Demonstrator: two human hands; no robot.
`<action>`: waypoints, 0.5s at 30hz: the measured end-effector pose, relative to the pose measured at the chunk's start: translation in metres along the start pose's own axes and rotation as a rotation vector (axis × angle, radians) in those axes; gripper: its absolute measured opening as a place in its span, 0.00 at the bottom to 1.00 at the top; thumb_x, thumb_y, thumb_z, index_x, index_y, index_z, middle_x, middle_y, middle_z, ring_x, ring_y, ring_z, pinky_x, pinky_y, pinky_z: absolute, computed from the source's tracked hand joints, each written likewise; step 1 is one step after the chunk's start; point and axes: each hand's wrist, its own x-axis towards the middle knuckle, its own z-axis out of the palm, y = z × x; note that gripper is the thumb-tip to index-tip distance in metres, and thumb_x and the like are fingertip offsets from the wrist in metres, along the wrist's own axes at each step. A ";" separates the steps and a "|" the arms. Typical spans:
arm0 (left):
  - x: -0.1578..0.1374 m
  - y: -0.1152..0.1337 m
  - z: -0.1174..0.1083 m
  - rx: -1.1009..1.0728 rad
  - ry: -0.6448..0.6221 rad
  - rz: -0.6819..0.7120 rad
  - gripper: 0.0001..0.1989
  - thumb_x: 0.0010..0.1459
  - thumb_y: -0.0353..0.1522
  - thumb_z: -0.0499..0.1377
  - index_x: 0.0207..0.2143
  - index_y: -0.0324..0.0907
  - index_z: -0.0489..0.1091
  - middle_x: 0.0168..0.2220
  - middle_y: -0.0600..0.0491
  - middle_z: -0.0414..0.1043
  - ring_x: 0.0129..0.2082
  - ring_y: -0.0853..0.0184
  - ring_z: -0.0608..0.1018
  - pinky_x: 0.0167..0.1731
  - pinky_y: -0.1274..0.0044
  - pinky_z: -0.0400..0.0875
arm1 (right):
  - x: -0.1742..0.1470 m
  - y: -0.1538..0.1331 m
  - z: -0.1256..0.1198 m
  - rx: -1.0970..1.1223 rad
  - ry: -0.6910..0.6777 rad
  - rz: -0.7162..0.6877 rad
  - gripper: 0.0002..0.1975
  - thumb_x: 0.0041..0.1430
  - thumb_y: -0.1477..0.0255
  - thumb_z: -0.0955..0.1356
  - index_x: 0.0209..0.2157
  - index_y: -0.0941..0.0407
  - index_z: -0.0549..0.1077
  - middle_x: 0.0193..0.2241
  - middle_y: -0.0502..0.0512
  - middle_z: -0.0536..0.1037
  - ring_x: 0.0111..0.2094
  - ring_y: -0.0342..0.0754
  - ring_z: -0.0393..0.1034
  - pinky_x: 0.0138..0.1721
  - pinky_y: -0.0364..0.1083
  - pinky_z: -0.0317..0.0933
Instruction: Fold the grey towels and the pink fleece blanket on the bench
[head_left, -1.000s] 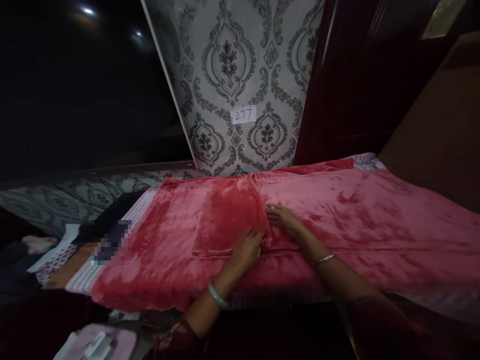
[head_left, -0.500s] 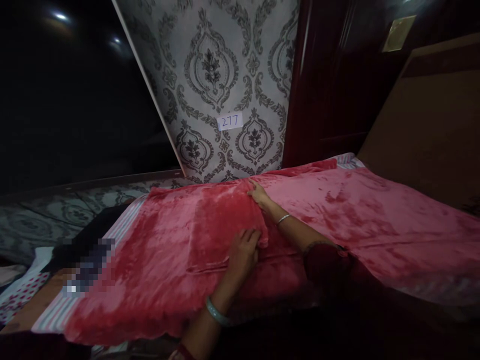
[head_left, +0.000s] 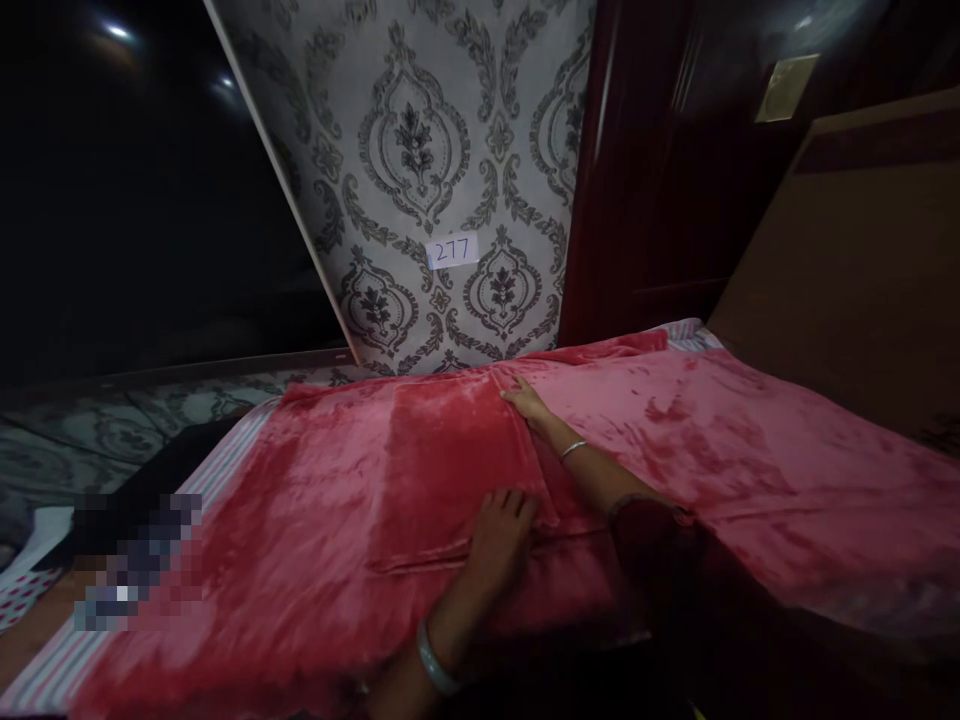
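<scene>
A folded red plush cloth [head_left: 450,460] lies on a larger pink-red plush blanket [head_left: 307,540]. Its layered edge faces me. My left hand [head_left: 504,530], with a pale bangle at the wrist, rests on the near right part of the folded cloth, fingers laid over it and slightly bent. At the far right corner, my right hand [head_left: 529,402] touches the cloth with its fingers stretched out and apart. A thin silver bangle circles that wrist.
A large dark screen [head_left: 150,220] stands at the back left. Patterned wallpaper with a paper label "277" [head_left: 452,250] is behind. Right of it are a dark red door panel [head_left: 645,200] and a brown board [head_left: 862,270]. Striped fabric [head_left: 225,460] edges the blanket's left side.
My left hand has slid a little toward me and right, and the folded cloth's right side now lies flatter and wider. My right hand stays at the far corner. The view has shifted slightly.
</scene>
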 end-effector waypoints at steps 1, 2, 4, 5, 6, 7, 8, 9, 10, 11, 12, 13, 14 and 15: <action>-0.001 0.000 0.000 0.003 0.005 0.000 0.18 0.61 0.24 0.56 0.53 0.43 0.71 0.48 0.48 0.75 0.47 0.59 0.73 0.46 0.66 0.71 | 0.005 -0.003 0.003 0.002 -0.002 -0.004 0.40 0.52 0.73 0.70 0.68 0.53 0.61 0.56 0.62 0.76 0.46 0.49 0.76 0.48 0.48 0.71; -0.001 -0.001 0.000 0.005 0.010 0.002 0.19 0.61 0.25 0.56 0.54 0.44 0.71 0.49 0.47 0.75 0.47 0.58 0.73 0.46 0.66 0.71 | 0.010 -0.006 0.007 -0.002 -0.001 -0.003 0.41 0.52 0.74 0.69 0.68 0.53 0.61 0.58 0.62 0.75 0.48 0.48 0.76 0.49 0.48 0.70; -0.003 -0.002 0.002 0.005 0.021 0.009 0.20 0.62 0.25 0.56 0.55 0.44 0.71 0.50 0.47 0.75 0.47 0.58 0.74 0.45 0.65 0.72 | 0.019 -0.012 0.012 -0.017 -0.001 -0.004 0.40 0.52 0.74 0.69 0.68 0.53 0.62 0.59 0.61 0.74 0.50 0.48 0.75 0.51 0.49 0.70; -0.003 -0.003 0.003 0.001 0.032 0.012 0.20 0.62 0.25 0.56 0.55 0.45 0.71 0.51 0.47 0.75 0.47 0.58 0.74 0.45 0.65 0.72 | 0.023 -0.014 0.014 -0.028 -0.002 -0.010 0.39 0.52 0.75 0.69 0.67 0.54 0.63 0.59 0.61 0.75 0.51 0.49 0.75 0.52 0.51 0.70; -0.003 -0.003 0.003 -0.005 0.049 0.015 0.20 0.62 0.25 0.56 0.55 0.45 0.71 0.51 0.46 0.76 0.47 0.57 0.75 0.45 0.65 0.72 | 0.026 -0.016 0.015 -0.041 0.000 -0.020 0.37 0.52 0.75 0.68 0.66 0.54 0.66 0.58 0.60 0.75 0.53 0.49 0.74 0.53 0.52 0.69; -0.003 -0.004 0.004 -0.015 0.074 0.016 0.20 0.62 0.25 0.56 0.56 0.45 0.71 0.52 0.46 0.76 0.48 0.57 0.75 0.45 0.65 0.73 | 0.029 -0.018 0.015 -0.054 0.006 -0.034 0.35 0.52 0.76 0.68 0.64 0.55 0.68 0.58 0.59 0.76 0.54 0.50 0.73 0.55 0.53 0.68; -0.003 -0.005 0.005 -0.026 0.106 0.013 0.21 0.62 0.24 0.55 0.56 0.45 0.71 0.53 0.45 0.76 0.49 0.57 0.75 0.46 0.64 0.73 | 0.031 -0.019 0.014 -0.067 0.017 -0.052 0.33 0.53 0.77 0.68 0.62 0.55 0.70 0.59 0.58 0.76 0.56 0.50 0.72 0.58 0.53 0.66; -0.002 -0.005 0.005 -0.037 0.135 0.010 0.22 0.62 0.24 0.55 0.57 0.45 0.71 0.54 0.45 0.75 0.50 0.56 0.75 0.47 0.64 0.73 | 0.032 -0.019 0.013 -0.080 0.031 -0.069 0.31 0.53 0.78 0.67 0.61 0.54 0.72 0.60 0.57 0.75 0.59 0.49 0.70 0.60 0.52 0.64; -0.001 -0.005 0.006 -0.046 0.152 0.006 0.23 0.62 0.24 0.55 0.58 0.45 0.70 0.54 0.45 0.75 0.51 0.56 0.75 0.47 0.64 0.73 | 0.033 -0.018 0.011 -0.094 0.049 -0.082 0.31 0.54 0.79 0.66 0.60 0.54 0.73 0.61 0.56 0.74 0.61 0.49 0.67 0.62 0.51 0.61; 0.000 -0.004 0.007 -0.048 0.151 0.005 0.22 0.62 0.24 0.56 0.58 0.45 0.71 0.54 0.45 0.75 0.51 0.56 0.75 0.48 0.64 0.73 | 0.034 -0.017 0.009 -0.109 0.064 -0.086 0.30 0.54 0.80 0.66 0.60 0.55 0.73 0.62 0.56 0.73 0.63 0.49 0.66 0.64 0.51 0.59; 0.001 -0.004 0.008 -0.043 0.133 0.007 0.22 0.62 0.25 0.56 0.57 0.46 0.71 0.54 0.45 0.76 0.50 0.56 0.75 0.47 0.63 0.74 | 0.033 -0.015 0.006 -0.126 0.076 -0.082 0.30 0.54 0.80 0.66 0.60 0.56 0.74 0.62 0.57 0.73 0.63 0.49 0.65 0.65 0.52 0.57; 0.002 -0.003 0.009 -0.033 0.104 0.011 0.21 0.63 0.25 0.56 0.57 0.45 0.72 0.53 0.46 0.76 0.49 0.56 0.75 0.46 0.63 0.74 | 0.033 -0.012 0.004 -0.142 0.081 -0.072 0.30 0.53 0.81 0.67 0.59 0.57 0.74 0.61 0.58 0.73 0.63 0.50 0.66 0.66 0.52 0.56; 0.003 -0.002 0.010 -0.022 0.076 0.018 0.20 0.63 0.26 0.57 0.56 0.45 0.72 0.53 0.46 0.76 0.48 0.56 0.76 0.45 0.63 0.74 | 0.032 -0.010 0.002 -0.157 0.082 -0.060 0.29 0.53 0.81 0.67 0.58 0.58 0.75 0.60 0.60 0.74 0.62 0.52 0.66 0.66 0.53 0.55; 0.003 -0.001 0.011 -0.015 0.056 0.023 0.19 0.63 0.26 0.57 0.56 0.45 0.72 0.53 0.46 0.76 0.48 0.56 0.76 0.45 0.63 0.74 | 0.031 -0.007 0.000 -0.170 0.079 -0.047 0.28 0.53 0.81 0.68 0.57 0.59 0.76 0.59 0.61 0.75 0.62 0.52 0.67 0.66 0.54 0.55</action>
